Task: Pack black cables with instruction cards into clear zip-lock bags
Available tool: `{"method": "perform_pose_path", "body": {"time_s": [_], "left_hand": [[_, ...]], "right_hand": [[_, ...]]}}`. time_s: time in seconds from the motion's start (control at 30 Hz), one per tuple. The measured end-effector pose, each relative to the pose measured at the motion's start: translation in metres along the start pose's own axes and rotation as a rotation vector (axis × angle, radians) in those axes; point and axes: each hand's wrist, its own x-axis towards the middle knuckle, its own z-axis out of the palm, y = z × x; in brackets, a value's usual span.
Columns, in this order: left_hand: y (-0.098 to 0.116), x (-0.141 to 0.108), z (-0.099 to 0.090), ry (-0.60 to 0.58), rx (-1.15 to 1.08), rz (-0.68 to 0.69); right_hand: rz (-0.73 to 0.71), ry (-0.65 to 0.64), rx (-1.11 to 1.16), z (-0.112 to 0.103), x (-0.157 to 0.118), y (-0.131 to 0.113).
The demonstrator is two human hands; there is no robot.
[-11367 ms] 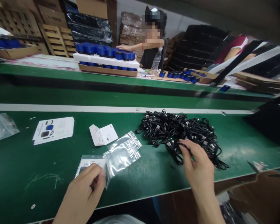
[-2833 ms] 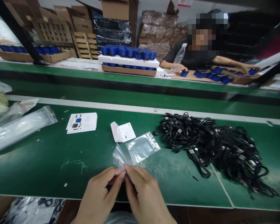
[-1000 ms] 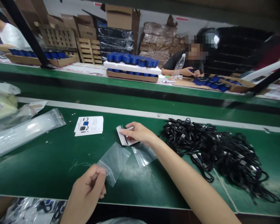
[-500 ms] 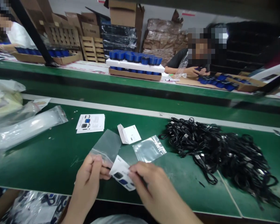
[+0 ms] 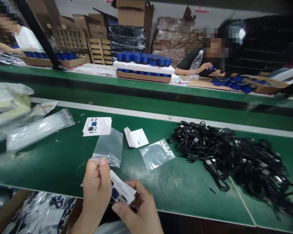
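Observation:
Between the thumb and fingers of my left hand [image 5: 97,187] is the open end of a clear zip bag [image 5: 108,146], which stretches away over the green table. My right hand [image 5: 140,208] grips a printed card [image 5: 123,188] with pictures of small devices on it; another white sheet shows behind it. The card's left edge lies close against my left hand, outside the bag. Beyond them are a stack of printed cards [image 5: 95,126], partly under the bag's far corner, and a folded stack of white leaflets [image 5: 138,138]. A second clear zip bag [image 5: 157,154] lies flat to the right.
A heap of black cables [image 5: 224,156] covers the right side. Plastic packs [image 5: 39,131] lie at left, and a box of bagged items [image 5: 44,211] sits below the edge. Across the bench are blue parts in trays [image 5: 144,60] and two people at work.
My right hand has come nearer and turned, bringing the card down and towards me. The bag in my left hand has swung more upright, its far end now over the card stack.

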Motion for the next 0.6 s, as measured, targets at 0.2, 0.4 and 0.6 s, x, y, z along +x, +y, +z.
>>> {"method": "perform_pose_path", "body": {"time_s": [0.2,0.4,0.6], "left_hand": [[0.011,-0.003,-0.004,-0.002,-0.073,-0.032],[0.016,-0.013,-0.007,-0.065,-0.133,0.004],[0.0,-0.02,-0.008,-0.141,0.003,0.257]], "right_hand": [[-0.453,0.129,-0.432,-0.027,0.0,-0.019],[-0.99,0.371,-0.638,-0.027,0.004,-0.034],[-0.995,0.367,-0.751,-0.028,0.008,-0.037]]}}
